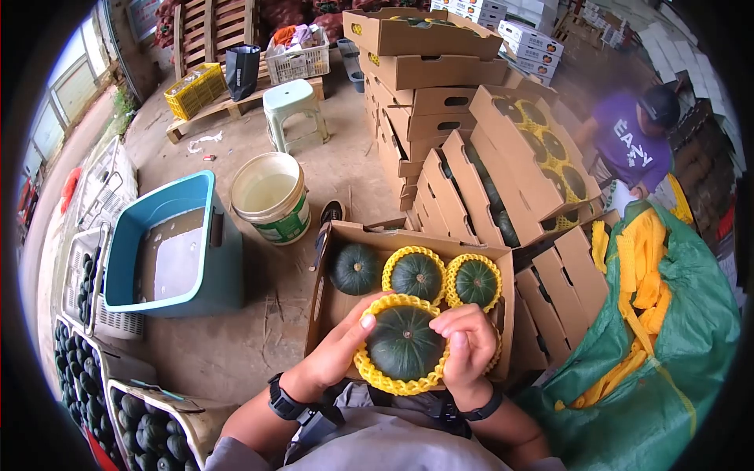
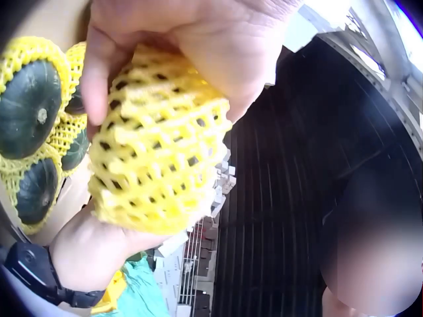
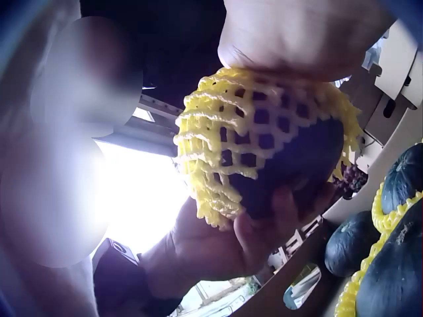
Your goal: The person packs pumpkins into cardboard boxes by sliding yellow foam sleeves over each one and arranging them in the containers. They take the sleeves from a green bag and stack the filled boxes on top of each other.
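A dark green kabocha squash (image 1: 404, 341) in a yellow foam net (image 1: 393, 383) is held up over an open cardboard box (image 1: 316, 310). My left hand (image 1: 338, 351) grips its left side, thumb on the net's upper edge. On the other side my right hand (image 1: 468, 345) holds the squash and net with bent fingers. The net wraps the sides and leaves the stem end bare; in the right wrist view part of the underside is bare too. Inside the box lie a bare squash (image 1: 355, 268) and netted squashes (image 1: 416, 276), one partly hidden behind my right hand.
Right of the box, a green sack (image 1: 675, 330) bears yellow foam nets (image 1: 644, 267). Stacked cartons (image 1: 432, 74) rise ahead, a person in a purple shirt (image 1: 632, 133) beyond. Leftward stand a blue tub (image 1: 224, 259), a white bucket (image 1: 271, 196), a stool (image 1: 289, 98) and crates of squashes (image 1: 149, 432).
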`<control>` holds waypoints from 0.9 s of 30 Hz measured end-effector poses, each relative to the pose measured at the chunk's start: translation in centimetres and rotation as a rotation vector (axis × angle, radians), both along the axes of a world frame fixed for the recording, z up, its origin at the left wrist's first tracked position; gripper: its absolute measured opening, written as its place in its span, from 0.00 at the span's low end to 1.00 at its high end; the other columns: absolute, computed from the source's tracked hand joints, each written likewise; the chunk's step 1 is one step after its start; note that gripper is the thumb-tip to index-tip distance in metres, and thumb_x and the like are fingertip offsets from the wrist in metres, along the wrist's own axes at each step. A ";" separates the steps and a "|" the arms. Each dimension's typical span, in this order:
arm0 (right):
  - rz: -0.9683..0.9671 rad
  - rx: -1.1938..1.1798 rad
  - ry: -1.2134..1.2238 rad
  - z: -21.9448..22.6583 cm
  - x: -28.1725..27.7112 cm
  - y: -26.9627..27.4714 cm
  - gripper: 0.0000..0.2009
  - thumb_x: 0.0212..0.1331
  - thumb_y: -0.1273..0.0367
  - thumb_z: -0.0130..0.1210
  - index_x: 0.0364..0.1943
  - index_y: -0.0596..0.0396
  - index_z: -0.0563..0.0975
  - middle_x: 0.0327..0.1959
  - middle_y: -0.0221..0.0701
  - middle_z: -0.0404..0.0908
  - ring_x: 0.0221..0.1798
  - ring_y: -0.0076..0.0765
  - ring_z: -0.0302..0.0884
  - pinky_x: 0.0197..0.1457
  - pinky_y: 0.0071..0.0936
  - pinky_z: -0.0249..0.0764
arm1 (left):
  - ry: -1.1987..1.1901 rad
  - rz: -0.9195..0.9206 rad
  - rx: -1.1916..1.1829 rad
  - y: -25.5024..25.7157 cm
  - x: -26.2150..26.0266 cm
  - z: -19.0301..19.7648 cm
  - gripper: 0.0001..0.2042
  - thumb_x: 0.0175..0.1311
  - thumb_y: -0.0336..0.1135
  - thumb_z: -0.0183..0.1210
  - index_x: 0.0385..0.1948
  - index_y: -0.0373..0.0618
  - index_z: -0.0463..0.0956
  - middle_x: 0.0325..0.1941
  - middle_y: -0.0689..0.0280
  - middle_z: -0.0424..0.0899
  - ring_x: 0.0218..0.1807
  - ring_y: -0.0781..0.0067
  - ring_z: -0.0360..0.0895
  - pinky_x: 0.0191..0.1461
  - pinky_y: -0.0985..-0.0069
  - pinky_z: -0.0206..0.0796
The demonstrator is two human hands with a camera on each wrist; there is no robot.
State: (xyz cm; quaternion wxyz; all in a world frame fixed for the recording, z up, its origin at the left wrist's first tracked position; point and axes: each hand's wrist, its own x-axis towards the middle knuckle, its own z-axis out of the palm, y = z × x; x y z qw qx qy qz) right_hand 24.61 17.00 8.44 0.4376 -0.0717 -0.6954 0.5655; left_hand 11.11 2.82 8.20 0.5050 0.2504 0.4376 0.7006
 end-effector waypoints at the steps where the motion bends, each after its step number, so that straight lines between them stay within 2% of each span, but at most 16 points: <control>1: -0.078 -0.050 -0.036 0.0 -1.1 -0.4 0.14 0.64 0.62 0.53 0.44 0.60 0.72 0.42 0.40 0.75 0.50 0.37 0.74 0.56 0.31 0.69 | 0.059 0.103 0.002 0.0 0.2 1.1 0.33 0.69 0.43 0.51 0.71 0.44 0.47 0.63 0.59 0.68 0.65 0.68 0.64 0.68 0.72 0.56; 2: -0.159 -0.102 -0.071 -0.1 -2.2 -0.8 0.19 0.63 0.62 0.55 0.52 0.59 0.69 0.52 0.42 0.72 0.57 0.36 0.69 0.61 0.32 0.66 | 0.120 0.205 0.002 0.1 0.4 1.8 0.34 0.67 0.38 0.56 0.71 0.44 0.46 0.64 0.59 0.67 0.65 0.69 0.64 0.68 0.72 0.56; 3: 0.173 -0.494 -0.132 -0.4 -1.8 -0.8 0.31 0.61 0.62 0.57 0.65 0.56 0.58 0.64 0.39 0.59 0.66 0.33 0.58 0.69 0.33 0.57 | 0.016 0.263 0.077 0.3 0.3 2.0 0.38 0.63 0.31 0.60 0.71 0.43 0.45 0.65 0.58 0.65 0.65 0.69 0.64 0.67 0.72 0.58; 4: 0.357 -0.738 -0.107 -1.3 -1.7 -0.9 0.36 0.60 0.63 0.59 0.69 0.56 0.54 0.65 0.38 0.59 0.67 0.33 0.57 0.71 0.33 0.53 | -0.009 0.307 0.078 0.4 0.5 1.5 0.35 0.66 0.34 0.57 0.71 0.44 0.46 0.66 0.59 0.64 0.65 0.69 0.64 0.69 0.71 0.56; 7: 0.274 -0.583 -0.137 -1.6 -1.6 -1.6 0.37 0.59 0.62 0.60 0.69 0.57 0.53 0.66 0.38 0.59 0.68 0.34 0.56 0.71 0.31 0.52 | -0.278 0.317 0.011 0.4 1.1 -0.5 0.27 0.71 0.38 0.49 0.69 0.43 0.51 0.66 0.60 0.65 0.68 0.67 0.62 0.72 0.68 0.50; 10: 0.251 -0.569 -0.151 -1.7 -1.5 -1.7 0.38 0.58 0.61 0.60 0.69 0.57 0.54 0.66 0.38 0.60 0.68 0.35 0.56 0.71 0.32 0.52 | -0.273 0.300 -0.058 0.4 1.1 -0.9 0.29 0.70 0.47 0.49 0.69 0.44 0.52 0.67 0.61 0.64 0.68 0.66 0.62 0.72 0.68 0.51; 14: 0.398 -0.691 -0.040 -1.3 -1.2 -1.7 0.42 0.57 0.51 0.59 0.69 0.57 0.53 0.66 0.37 0.61 0.68 0.35 0.57 0.72 0.34 0.51 | -0.325 0.115 0.150 -0.8 1.3 -1.0 0.35 0.66 0.59 0.48 0.69 0.47 0.53 0.69 0.61 0.62 0.70 0.63 0.60 0.72 0.64 0.51; 16: 0.543 -0.560 -0.124 -1.7 -1.4 -0.6 0.44 0.58 0.46 0.56 0.70 0.59 0.52 0.67 0.40 0.58 0.69 0.39 0.57 0.72 0.36 0.50 | -0.544 0.071 0.337 -1.3 2.3 -0.8 0.38 0.64 0.64 0.47 0.68 0.48 0.54 0.70 0.59 0.62 0.71 0.61 0.59 0.73 0.62 0.51; 17: 0.391 -0.019 -0.315 -1.3 -1.9 0.1 0.44 0.59 0.43 0.51 0.69 0.61 0.51 0.70 0.46 0.51 0.69 0.48 0.57 0.73 0.40 0.49 | -0.574 0.056 0.338 -1.8 2.3 -1.0 0.38 0.65 0.64 0.44 0.69 0.48 0.51 0.72 0.58 0.58 0.72 0.60 0.57 0.73 0.61 0.51; 18: 0.212 0.263 -0.455 -1.8 -1.9 0.6 0.47 0.54 0.42 0.56 0.70 0.59 0.51 0.71 0.54 0.44 0.69 0.58 0.56 0.71 0.43 0.52 | -0.565 0.065 0.289 -2.2 2.0 -1.3 0.38 0.65 0.64 0.44 0.70 0.48 0.49 0.73 0.59 0.56 0.72 0.60 0.57 0.73 0.61 0.51; 20: 0.242 0.526 -0.375 0.7 -2.2 0.1 0.52 0.46 0.44 0.65 0.70 0.54 0.51 0.71 0.59 0.41 0.69 0.65 0.53 0.69 0.47 0.57 | -0.555 0.081 0.191 -2.7 1.2 -1.7 0.38 0.66 0.64 0.42 0.70 0.48 0.47 0.74 0.60 0.52 0.72 0.60 0.57 0.73 0.61 0.51; 21: 0.375 0.549 -0.397 1.2 -2.5 -0.8 0.55 0.37 0.49 0.72 0.71 0.51 0.51 0.70 0.62 0.40 0.69 0.69 0.51 0.67 0.49 0.60 | -0.454 0.090 0.103 -2.8 1.1 -1.5 0.36 0.69 0.61 0.41 0.70 0.48 0.43 0.74 0.60 0.51 0.71 0.62 0.58 0.72 0.63 0.53; 24: 0.555 0.366 -0.411 1.1 -3.6 -0.5 0.55 0.36 0.58 0.74 0.71 0.50 0.51 0.70 0.54 0.46 0.71 0.62 0.52 0.69 0.45 0.58 | 0.034 0.216 -0.056 -3.5 1.2 -0.5 0.32 0.72 0.57 0.37 0.68 0.45 0.44 0.67 0.60 0.60 0.67 0.67 0.61 0.68 0.67 0.56; 25: 0.660 0.249 -0.423 0.4 -3.7 0.5 0.53 0.37 0.61 0.73 0.70 0.50 0.51 0.70 0.47 0.50 0.71 0.51 0.55 0.71 0.41 0.56 | 0.128 0.157 -0.092 -4.7 0.3 0.1 0.33 0.71 0.58 0.37 0.69 0.45 0.43 0.65 0.60 0.59 0.64 0.66 0.65 0.63 0.70 0.63; 26: 0.810 -0.230 -0.357 -0.5 -4.1 0.4 0.52 0.39 0.62 0.72 0.69 0.51 0.50 0.67 0.42 0.53 0.69 0.44 0.56 0.71 0.37 0.56 | 0.176 0.161 -0.187 -6.3 -0.7 0.7 0.32 0.70 0.58 0.41 0.66 0.44 0.50 0.55 0.61 0.69 0.55 0.68 0.73 0.50 0.71 0.71; 27: 0.782 -0.382 -0.309 -1.0 -4.4 -0.1 0.52 0.39 0.62 0.72 0.68 0.51 0.49 0.66 0.41 0.54 0.68 0.41 0.56 0.70 0.36 0.56 | 0.471 0.263 -0.386 -7.4 -1.3 0.9 0.27 0.69 0.56 0.46 0.60 0.45 0.59 0.45 0.61 0.74 0.47 0.67 0.77 0.44 0.70 0.71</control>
